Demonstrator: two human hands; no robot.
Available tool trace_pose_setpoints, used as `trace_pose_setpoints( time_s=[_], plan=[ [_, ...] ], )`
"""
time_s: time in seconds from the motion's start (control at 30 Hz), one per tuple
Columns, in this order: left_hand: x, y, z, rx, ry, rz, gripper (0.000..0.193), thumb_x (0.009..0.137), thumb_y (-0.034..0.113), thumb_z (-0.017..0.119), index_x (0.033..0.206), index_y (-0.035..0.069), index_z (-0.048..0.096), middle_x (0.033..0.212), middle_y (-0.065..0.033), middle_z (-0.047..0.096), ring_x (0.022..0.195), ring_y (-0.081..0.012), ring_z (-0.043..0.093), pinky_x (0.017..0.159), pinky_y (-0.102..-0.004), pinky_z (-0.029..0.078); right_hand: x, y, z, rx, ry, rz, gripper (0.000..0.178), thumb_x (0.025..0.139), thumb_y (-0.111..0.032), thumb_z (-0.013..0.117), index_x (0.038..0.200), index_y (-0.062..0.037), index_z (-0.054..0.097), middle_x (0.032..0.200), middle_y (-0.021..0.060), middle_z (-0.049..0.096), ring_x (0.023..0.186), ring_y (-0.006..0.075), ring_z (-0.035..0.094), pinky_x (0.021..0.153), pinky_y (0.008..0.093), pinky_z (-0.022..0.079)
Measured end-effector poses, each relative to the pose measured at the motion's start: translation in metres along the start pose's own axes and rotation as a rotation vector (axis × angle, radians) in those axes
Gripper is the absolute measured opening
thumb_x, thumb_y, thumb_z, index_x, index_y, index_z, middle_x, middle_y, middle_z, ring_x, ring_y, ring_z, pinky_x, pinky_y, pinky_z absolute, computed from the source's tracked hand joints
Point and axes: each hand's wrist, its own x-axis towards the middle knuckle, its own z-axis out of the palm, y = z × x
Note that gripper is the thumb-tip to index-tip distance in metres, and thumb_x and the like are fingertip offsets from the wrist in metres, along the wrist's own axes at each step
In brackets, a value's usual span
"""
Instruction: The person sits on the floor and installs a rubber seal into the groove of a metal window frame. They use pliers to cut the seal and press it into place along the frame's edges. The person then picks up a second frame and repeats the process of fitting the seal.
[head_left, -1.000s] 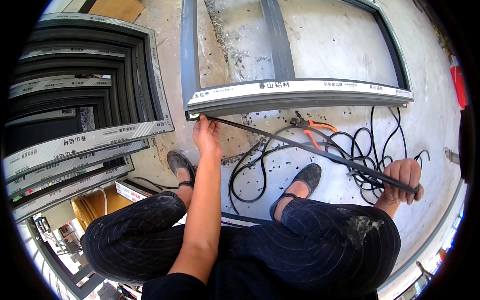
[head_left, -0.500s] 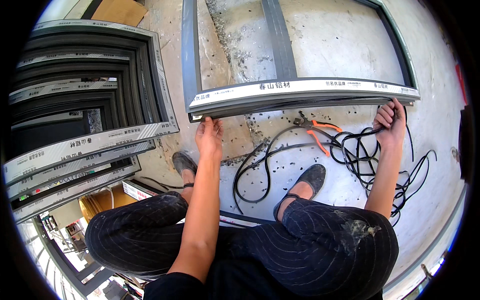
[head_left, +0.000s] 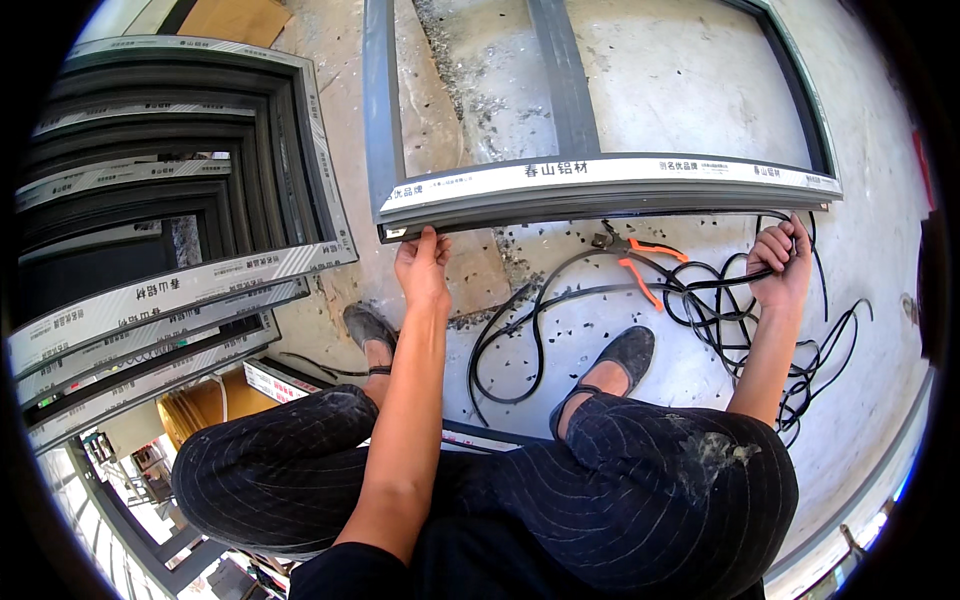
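A grey metal window frame with a crossbar and a white printed film along its near side lies in front of me. Along that near side runs a thin black rubber strip. At the frame's near left corner, the fingertips of my left hand pinch the strip against the edge. Near the right corner my right hand is closed round the same kind of strip, its fingertips close under the frame. From it the slack trails into a loose tangle on the floor. Pliers with orange handles lie between my hands, open-jawed.
Several dark frames with printed film stand stacked at my left. A cardboard piece lies at the far left. Small black scraps dot the concrete floor. My shoes rest just below the pliers and strip.
My right hand has dropped slightly away from the frame's edge, and a short loop of strip shows above it. The strip now lies lower along the near side. My left fingertips have shifted slightly right.
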Motion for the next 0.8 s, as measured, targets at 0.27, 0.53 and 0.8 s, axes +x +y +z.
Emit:
trace_pose_setpoints(
  time_s=[0.27,0.53,0.8],
  plan=[
    [0.001,-0.003,0.004,-0.009,-0.058,-0.081,0.019,0.088,0.019,0.065,0.096,0.006,0.054,0.087,-0.0068,0.063,0.076,-0.0158,0.060,0.069,-0.0282,0.049,0.002,0.011,0.003,-0.079,0.078,-0.058,0.022,0.089,-0.016,0.058,0.071,-0.0073,0.049,0.056,-0.0040,0.035,0.045,0.0058,0.031,0.038,0.0176,0.025],
    [-0.007,-0.007,0.015,-0.128,-0.207,-0.166,0.018,0.088,0.017,0.065,0.100,0.008,0.056,0.091,-0.0064,0.064,0.084,-0.0185,0.061,0.077,-0.0322,0.050,0.007,0.015,-0.002,-0.316,0.076,-0.216,0.022,0.088,-0.019,0.061,0.072,-0.0083,0.049,0.057,-0.0040,0.037,0.046,0.0055,0.030,0.038,0.0176,0.025],
    [-0.021,-0.004,0.035,-0.118,-0.189,-0.318,0.018,0.085,0.019,0.068,0.096,0.008,0.058,0.090,-0.0075,0.065,0.086,-0.0199,0.062,0.077,-0.0313,0.050,0.001,0.024,-0.005,-0.602,0.136,-0.381,0.022,0.088,-0.023,0.062,0.075,-0.0081,0.052,0.061,-0.0024,0.043,0.050,0.0066,0.036,0.044,0.0197,0.027]
  ],
)
